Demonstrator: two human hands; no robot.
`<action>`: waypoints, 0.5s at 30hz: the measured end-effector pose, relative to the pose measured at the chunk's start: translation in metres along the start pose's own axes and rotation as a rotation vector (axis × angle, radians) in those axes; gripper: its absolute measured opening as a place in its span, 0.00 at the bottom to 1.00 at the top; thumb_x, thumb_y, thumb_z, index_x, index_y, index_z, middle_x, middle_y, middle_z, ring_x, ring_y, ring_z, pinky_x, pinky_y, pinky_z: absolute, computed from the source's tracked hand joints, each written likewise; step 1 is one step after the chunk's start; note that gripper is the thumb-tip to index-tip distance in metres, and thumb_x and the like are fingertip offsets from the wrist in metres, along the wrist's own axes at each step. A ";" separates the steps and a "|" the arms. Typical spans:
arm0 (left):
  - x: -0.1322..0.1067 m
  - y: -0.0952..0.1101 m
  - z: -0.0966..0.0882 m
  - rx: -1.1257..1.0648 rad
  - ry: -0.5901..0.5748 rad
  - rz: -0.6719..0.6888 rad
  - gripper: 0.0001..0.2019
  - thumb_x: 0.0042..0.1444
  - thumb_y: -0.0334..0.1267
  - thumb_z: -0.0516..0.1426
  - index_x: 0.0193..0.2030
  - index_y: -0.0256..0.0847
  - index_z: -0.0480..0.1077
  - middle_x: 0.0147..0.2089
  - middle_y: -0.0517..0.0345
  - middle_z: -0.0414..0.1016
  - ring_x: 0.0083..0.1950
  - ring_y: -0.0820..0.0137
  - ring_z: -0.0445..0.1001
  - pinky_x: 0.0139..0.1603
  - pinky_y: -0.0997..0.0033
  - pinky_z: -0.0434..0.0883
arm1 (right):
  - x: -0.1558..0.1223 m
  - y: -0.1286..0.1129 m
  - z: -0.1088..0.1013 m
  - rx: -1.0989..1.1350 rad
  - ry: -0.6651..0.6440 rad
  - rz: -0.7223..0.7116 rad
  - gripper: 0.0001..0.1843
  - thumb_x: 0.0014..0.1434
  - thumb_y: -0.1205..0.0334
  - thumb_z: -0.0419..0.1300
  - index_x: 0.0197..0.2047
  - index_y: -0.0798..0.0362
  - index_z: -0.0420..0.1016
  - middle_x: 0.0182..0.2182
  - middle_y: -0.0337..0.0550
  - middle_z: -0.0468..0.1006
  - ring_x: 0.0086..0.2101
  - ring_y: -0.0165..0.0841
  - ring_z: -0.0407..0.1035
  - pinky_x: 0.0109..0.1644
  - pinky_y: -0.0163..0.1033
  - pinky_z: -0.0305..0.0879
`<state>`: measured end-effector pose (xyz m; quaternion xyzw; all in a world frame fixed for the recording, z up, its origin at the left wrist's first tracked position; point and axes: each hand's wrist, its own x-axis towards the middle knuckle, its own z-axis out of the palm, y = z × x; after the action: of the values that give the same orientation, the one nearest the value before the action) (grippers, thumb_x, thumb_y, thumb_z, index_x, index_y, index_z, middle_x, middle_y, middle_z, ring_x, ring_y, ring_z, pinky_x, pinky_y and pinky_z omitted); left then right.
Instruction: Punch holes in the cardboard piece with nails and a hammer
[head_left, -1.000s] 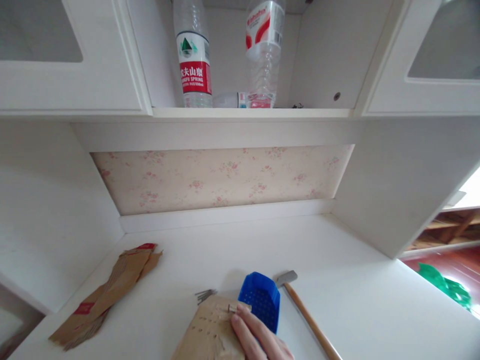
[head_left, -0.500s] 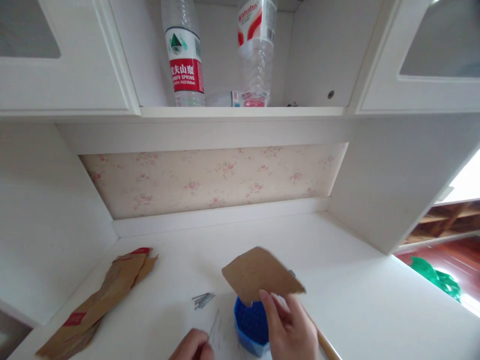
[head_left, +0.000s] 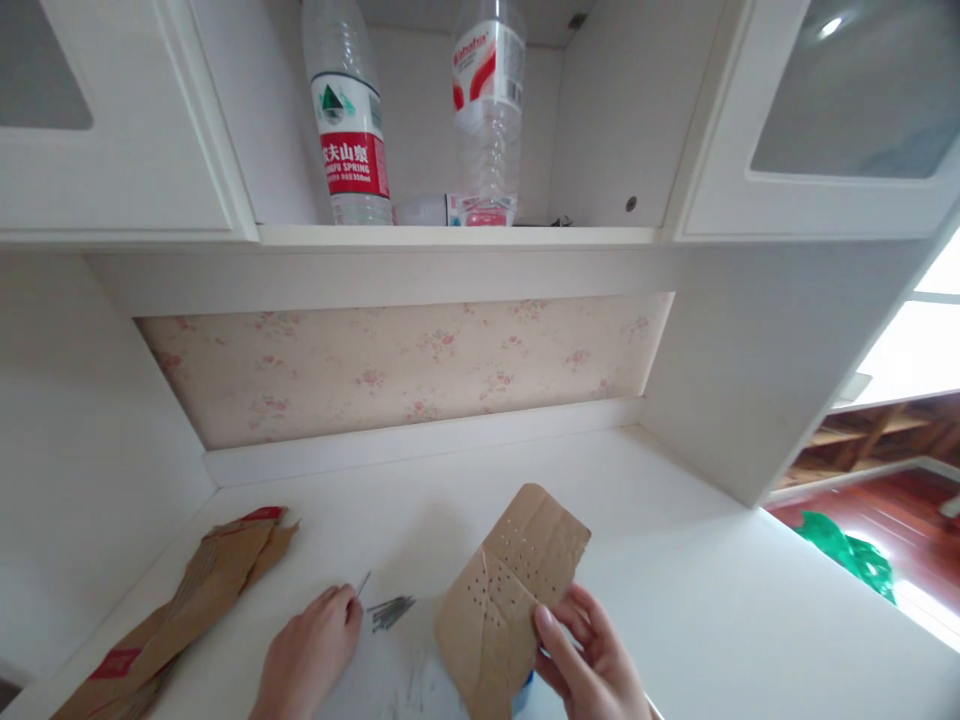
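My right hand [head_left: 589, 665] grips a piece of brown cardboard [head_left: 504, 597] dotted with several small holes and holds it up above the white desk [head_left: 697, 590]. A sliver of a blue basket shows just under the cardboard and my right hand. My left hand [head_left: 311, 655] rests on the desk and pinches a single nail [head_left: 363, 583] between its fingertips. Right beside it lies a small heap of nails [head_left: 391, 611].
A stack of folded brown cardboard [head_left: 187, 610] lies at the desk's left. Two plastic water bottles [head_left: 349, 120] stand on the shelf above, between white cabinet doors [head_left: 817, 130]. A side panel [head_left: 765, 380] bounds the desk on the right; a green bag [head_left: 847, 555] lies on the floor beyond.
My right hand lifted the cardboard off the blue basket and turned its holed face toward me. My left hand came into view and picked a nail from the heap. The camera shifted right.
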<state>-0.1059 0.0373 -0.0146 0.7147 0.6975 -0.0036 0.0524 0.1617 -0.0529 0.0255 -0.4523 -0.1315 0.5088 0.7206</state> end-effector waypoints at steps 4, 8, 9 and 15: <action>-0.001 -0.004 0.005 -0.005 -0.011 0.028 0.16 0.65 0.37 0.44 0.38 0.45 0.73 0.42 0.53 0.81 0.42 0.57 0.81 0.40 0.62 0.70 | 0.001 0.000 -0.010 -0.039 -0.026 0.002 0.40 0.42 0.51 0.75 0.54 0.45 0.62 0.32 0.34 0.83 0.26 0.28 0.76 0.28 0.32 0.72; -0.005 -0.008 0.009 -0.047 0.038 0.016 0.16 0.65 0.37 0.45 0.45 0.45 0.74 0.49 0.53 0.79 0.47 0.61 0.79 0.48 0.64 0.71 | 0.000 0.005 -0.019 -0.043 -0.059 -0.012 0.46 0.45 0.49 0.73 0.62 0.37 0.55 0.44 0.43 0.78 0.35 0.39 0.78 0.31 0.40 0.74; -0.008 -0.008 0.011 -0.071 0.062 0.009 0.16 0.65 0.37 0.45 0.48 0.45 0.73 0.52 0.53 0.78 0.47 0.61 0.79 0.48 0.64 0.71 | -0.001 0.007 -0.020 -0.040 -0.062 -0.015 0.46 0.44 0.49 0.73 0.62 0.37 0.55 0.45 0.43 0.76 0.37 0.41 0.78 0.31 0.41 0.74; -0.044 0.028 0.022 -0.243 0.381 0.463 0.13 0.65 0.45 0.51 0.47 0.50 0.75 0.49 0.56 0.79 0.46 0.65 0.80 0.46 0.73 0.75 | -0.006 0.011 -0.041 -0.039 0.100 -0.006 0.32 0.38 0.51 0.76 0.48 0.46 0.76 0.48 0.42 0.73 0.33 0.33 0.76 0.30 0.34 0.74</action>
<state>-0.0782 -0.0090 -0.0309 0.8307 0.5088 0.2258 0.0052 0.1789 -0.0788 -0.0038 -0.4908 -0.1068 0.4807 0.7188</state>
